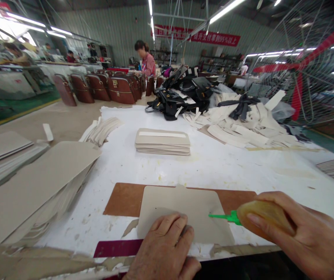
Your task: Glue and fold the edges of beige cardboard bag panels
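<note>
My left hand (164, 249) lies flat on the near edge of a beige cut panel (184, 206), pressing it down. The panel rests on a brown board (123, 198) on the white table top (213, 163). My right hand (304, 237) grips a yellowish squeeze bottle (263, 219) with a green nozzle (224, 216). The nozzle tip points left and touches or hovers at the panel's right edge.
A large pile of beige panels (35, 190) fills the left. A small stack (162, 142) lies mid-table, loose strips (101, 130) to its left, offcuts (243, 124) and black bags (181, 95) behind. A dark red strip (117, 248) lies at the near edge. A person (146, 62) stands by brown bags (120, 89).
</note>
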A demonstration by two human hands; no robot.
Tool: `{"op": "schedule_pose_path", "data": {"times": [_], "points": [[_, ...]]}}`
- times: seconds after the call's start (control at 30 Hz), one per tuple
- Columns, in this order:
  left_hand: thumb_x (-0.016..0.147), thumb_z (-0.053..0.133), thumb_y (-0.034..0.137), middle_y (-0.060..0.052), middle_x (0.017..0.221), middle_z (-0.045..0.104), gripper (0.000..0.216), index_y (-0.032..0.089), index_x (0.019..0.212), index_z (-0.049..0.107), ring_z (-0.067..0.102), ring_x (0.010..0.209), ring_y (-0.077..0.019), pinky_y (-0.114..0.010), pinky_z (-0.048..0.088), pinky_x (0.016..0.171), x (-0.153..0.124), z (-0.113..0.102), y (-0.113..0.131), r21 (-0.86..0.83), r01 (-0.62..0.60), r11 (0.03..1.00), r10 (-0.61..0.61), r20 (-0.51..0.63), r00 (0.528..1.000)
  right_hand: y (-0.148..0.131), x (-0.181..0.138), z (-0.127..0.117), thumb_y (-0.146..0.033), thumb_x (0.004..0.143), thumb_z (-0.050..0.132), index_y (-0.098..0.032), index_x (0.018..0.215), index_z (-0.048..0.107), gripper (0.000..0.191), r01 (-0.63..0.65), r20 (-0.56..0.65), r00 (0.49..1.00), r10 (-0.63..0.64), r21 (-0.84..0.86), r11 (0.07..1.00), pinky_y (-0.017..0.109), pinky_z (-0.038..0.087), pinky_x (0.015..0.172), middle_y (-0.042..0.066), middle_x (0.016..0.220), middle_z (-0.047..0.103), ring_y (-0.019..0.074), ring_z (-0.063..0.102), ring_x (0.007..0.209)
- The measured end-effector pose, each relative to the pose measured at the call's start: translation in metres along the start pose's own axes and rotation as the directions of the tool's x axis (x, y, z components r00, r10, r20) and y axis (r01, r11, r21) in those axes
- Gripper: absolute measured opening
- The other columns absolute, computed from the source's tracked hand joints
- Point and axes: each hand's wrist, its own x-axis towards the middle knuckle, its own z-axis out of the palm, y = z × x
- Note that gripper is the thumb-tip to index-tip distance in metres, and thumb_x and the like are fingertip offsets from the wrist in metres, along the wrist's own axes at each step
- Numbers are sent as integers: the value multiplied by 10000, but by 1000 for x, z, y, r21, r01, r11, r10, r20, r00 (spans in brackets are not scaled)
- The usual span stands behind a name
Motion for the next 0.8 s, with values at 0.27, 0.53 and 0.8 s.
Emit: {"op": "schedule_pose_path", "data": {"times": [0.27,0.53,0.8], "points": [[1040,660,497,-145,1437,677,457,160,1348,670,618,1299,-324,-494,570,1086,-1,-1,-3,-11,-1,1000,2,43,999,-9,6,3,-967,776,537,-362,984,706,662,28,-9,1000,-28,3,1000,449,542,557,-20,741,756,302,715,600],[1038,662,495,-142,1422,684,461,154,1349,665,620,1290,-322,-485,575,1075,0,-1,-2,3,-12,1000,12,44,999,3,4,0,-928,828,553,-368,1008,693,605,70,-45,996,-72,-51,996,414,534,523,-24,750,752,278,699,585],[1035,663,481,-141,1413,689,450,155,1344,667,624,1286,-326,-490,572,1079,-1,0,-1,-4,-4,1000,4,22,1000,6,-5,0,-879,880,568,-372,1046,668,542,107,-26,994,-108,-65,992,391,569,540,-32,792,763,267,712,626]]}}
